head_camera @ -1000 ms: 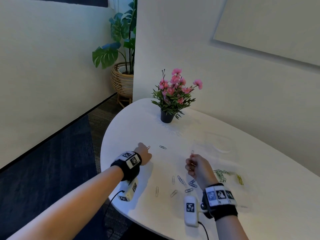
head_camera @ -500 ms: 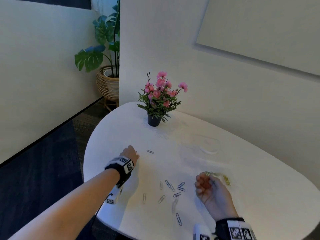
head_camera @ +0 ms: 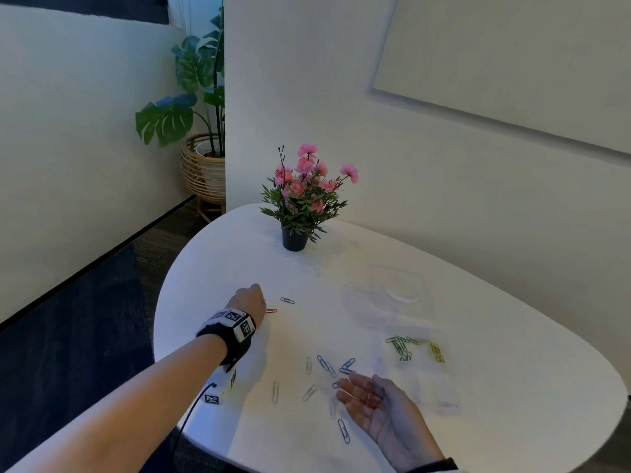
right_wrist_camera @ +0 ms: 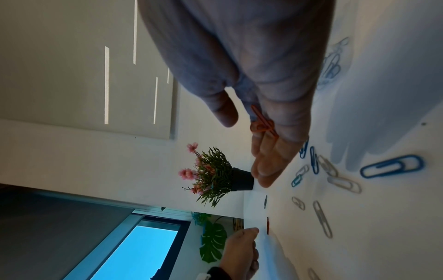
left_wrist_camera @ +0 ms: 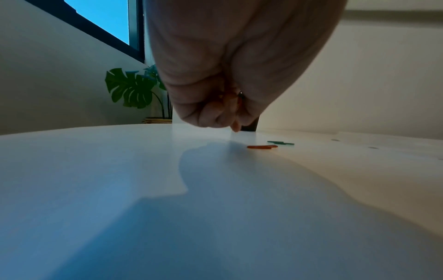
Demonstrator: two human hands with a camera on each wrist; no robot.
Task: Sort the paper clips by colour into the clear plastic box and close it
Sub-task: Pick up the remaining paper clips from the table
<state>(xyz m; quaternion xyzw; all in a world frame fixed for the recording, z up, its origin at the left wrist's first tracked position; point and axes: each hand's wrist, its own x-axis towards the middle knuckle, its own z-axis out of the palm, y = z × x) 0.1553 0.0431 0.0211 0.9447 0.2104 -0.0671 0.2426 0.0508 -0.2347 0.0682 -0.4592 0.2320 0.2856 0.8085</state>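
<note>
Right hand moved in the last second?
Yes. The right hand has pulled back toward the person: it was beyond the blue paper clips, now it lies palm up on their near side.

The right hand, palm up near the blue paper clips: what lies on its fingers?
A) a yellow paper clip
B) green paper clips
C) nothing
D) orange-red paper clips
D. In the right wrist view, orange-red paper clips lie on the straight fingers of the open right hand, above the white table.

Loose paper clips [head_camera: 324,365] on table [head_camera: 512,387] between both hands, apparently left of box [head_camera: 426,373].
</note>
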